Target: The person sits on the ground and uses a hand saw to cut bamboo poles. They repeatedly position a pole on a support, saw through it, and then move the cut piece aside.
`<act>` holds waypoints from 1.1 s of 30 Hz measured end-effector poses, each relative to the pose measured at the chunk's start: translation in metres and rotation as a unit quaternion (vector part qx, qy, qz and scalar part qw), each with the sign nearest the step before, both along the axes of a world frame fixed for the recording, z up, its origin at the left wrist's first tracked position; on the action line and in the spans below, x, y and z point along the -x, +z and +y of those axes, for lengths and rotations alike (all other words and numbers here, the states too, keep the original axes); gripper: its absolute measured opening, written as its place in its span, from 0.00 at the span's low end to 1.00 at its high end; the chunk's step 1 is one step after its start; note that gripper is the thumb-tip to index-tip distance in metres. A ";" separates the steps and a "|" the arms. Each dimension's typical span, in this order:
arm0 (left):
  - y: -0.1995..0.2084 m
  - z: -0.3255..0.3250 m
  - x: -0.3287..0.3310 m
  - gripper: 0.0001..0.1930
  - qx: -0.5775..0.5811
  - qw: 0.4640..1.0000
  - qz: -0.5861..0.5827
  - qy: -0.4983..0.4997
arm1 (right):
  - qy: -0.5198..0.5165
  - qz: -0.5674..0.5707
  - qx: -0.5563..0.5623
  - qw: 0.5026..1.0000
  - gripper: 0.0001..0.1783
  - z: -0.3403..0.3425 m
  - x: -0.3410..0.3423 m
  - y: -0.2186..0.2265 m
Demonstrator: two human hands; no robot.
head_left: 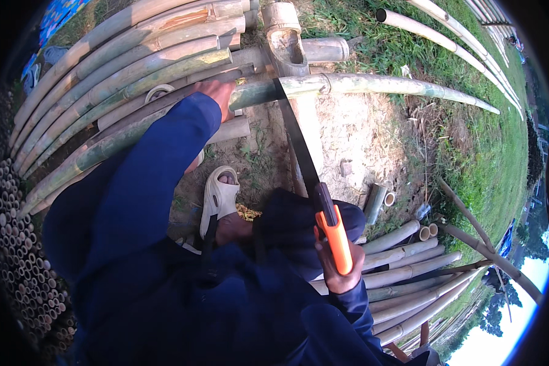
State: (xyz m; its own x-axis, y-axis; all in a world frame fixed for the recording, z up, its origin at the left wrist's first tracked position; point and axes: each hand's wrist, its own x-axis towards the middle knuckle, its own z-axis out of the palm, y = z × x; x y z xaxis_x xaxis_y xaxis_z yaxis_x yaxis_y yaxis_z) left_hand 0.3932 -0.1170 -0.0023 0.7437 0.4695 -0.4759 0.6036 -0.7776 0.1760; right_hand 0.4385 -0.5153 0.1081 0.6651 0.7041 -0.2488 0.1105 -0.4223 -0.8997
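Observation:
A long bamboo pole (372, 84) lies across in front of me, from the lower left to the right. My left hand (217, 96) is closed round its greenish stretch, left of the saw. In my right hand (338, 268) is a handsaw (300, 146) with an orange and dark handle, held nearer my body. Its dark blade slants up and away, and the far end meets the pole just right of a dark green section. Close beyond that contact stands a bamboo piece with a cut-out notch (288, 52); how the pole rests against it is partly hidden.
Several bamboo poles (128, 55) lie side by side at the left, more (402, 268) at the lower right. Stacked cut bamboo tubes (27, 262) fill the left edge. Short offcuts (375, 202) lie on the dirt. My sandalled foot (221, 195) is below the pole.

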 end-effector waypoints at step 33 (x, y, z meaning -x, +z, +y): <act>0.007 -0.006 -0.017 0.34 0.003 1.000 -0.010 0.005 | 0.006 0.002 -0.011 1.000 0.08 0.061 -0.026 -0.039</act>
